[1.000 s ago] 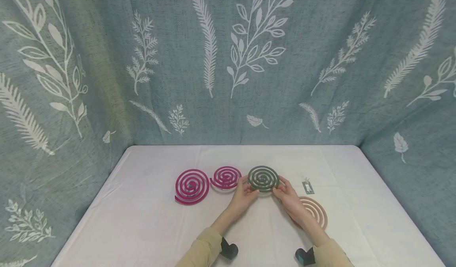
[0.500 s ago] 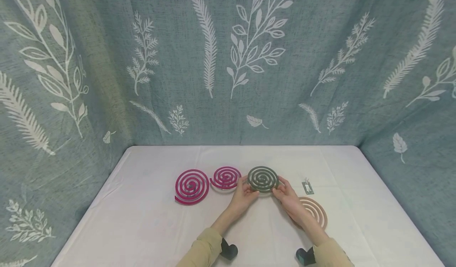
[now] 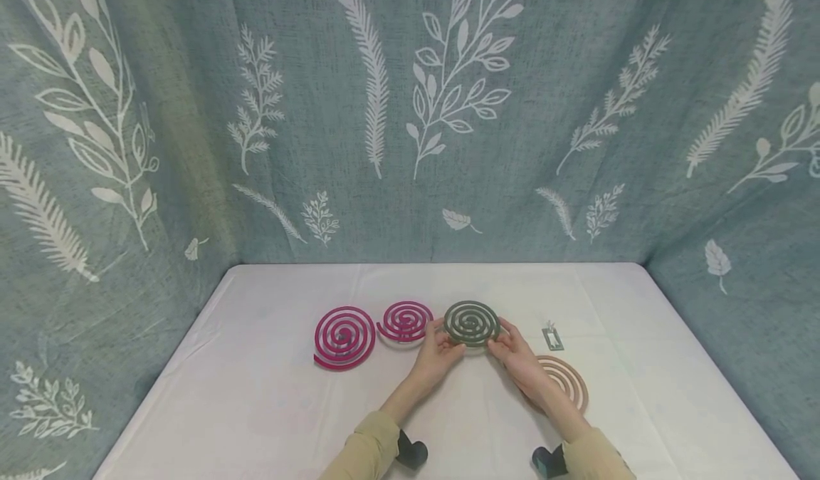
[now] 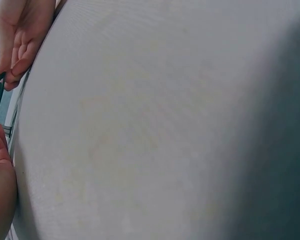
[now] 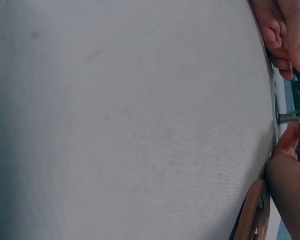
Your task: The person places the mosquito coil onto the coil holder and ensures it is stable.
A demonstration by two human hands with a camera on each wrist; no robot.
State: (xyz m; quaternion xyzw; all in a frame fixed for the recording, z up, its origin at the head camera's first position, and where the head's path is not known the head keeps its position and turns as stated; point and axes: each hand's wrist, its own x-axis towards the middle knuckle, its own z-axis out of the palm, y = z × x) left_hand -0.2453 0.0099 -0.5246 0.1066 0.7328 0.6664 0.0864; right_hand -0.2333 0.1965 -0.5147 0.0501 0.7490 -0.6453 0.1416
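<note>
Over the white table [image 3: 256, 394], the left hand [image 3: 435, 360] and the right hand [image 3: 520, 363] pinch the edges of a round green coil [image 3: 471, 323] between them. Flat side up, it reaches from hand to hand, with a small grey leg [image 5: 289, 118] under it.

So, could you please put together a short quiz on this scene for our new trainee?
1. What do the left hand and the right hand hold between them?
2. True or false: the tan spiral lies to the person's left of the magenta spirals.
3. How many magenta spirals are in the head view?
A) one
B) two
C) three

Key:
1. The green spiral.
2. False; it lies to their right.
3. B
</note>
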